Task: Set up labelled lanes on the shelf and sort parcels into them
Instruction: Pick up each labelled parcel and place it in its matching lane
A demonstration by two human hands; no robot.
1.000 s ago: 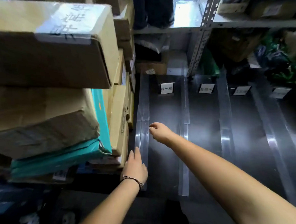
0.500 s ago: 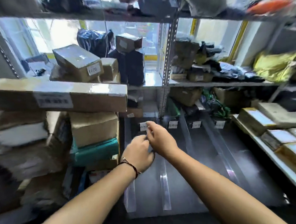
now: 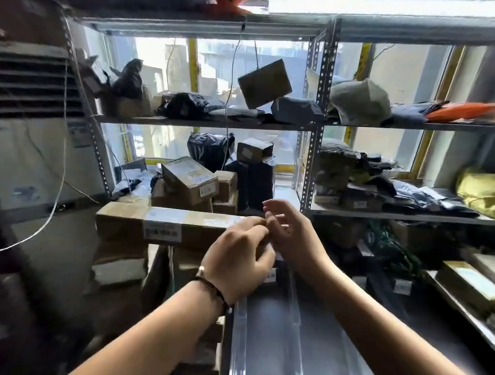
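Note:
My left hand (image 3: 237,259) and my right hand (image 3: 291,233) are raised together at the middle of the view, fingertips touching. The left fingers are curled, the right fingers are spread, and I see nothing held in either. Below them lies the dark shelf board (image 3: 334,355) with clear plastic lane dividers (image 3: 238,346). A white lane label (image 3: 402,286) stands at the back right; another label (image 3: 272,275) peeks out from under my left hand. A long cardboard parcel (image 3: 163,225) tops a stack of boxes just left of the lanes.
Metal racking with an upright (image 3: 316,133) carries boxes and black bagged parcels (image 3: 188,181) behind my hands. A large grey unit (image 3: 25,144) and a loose white cable (image 3: 35,232) fill the left. Flat boxes (image 3: 472,285) and a yellow bag (image 3: 486,193) sit at right.
My head has tilted up from the lanes to the upper shelves. Both hands have lifted off the left divider and come together in front of me.

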